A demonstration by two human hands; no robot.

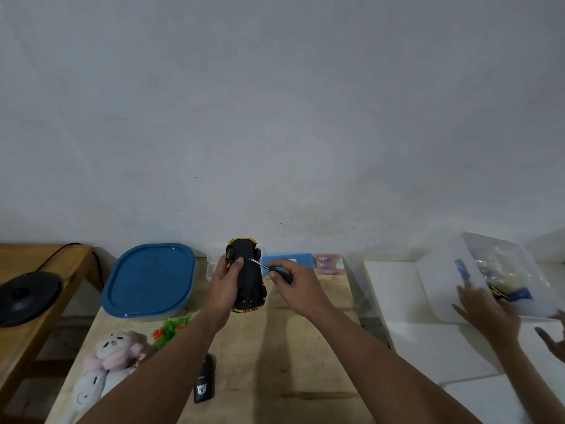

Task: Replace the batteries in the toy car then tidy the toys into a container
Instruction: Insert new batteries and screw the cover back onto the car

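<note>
Hands [226, 280] grip car [247, 276] — screwdriver [272, 269] at underside.

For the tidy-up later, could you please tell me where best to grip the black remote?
Judging by its pose, grip the black remote across its narrow middle, fingers on the two long sides, coming from above: it lies flat and lengthwise on the table, apart from the plush toys.

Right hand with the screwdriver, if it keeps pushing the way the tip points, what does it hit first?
The right hand aims the screwdriver up and left at the toy car, held underside up by the left hand. The tip seems already on the underside, probably at a screw; depth is unclear.
</note>
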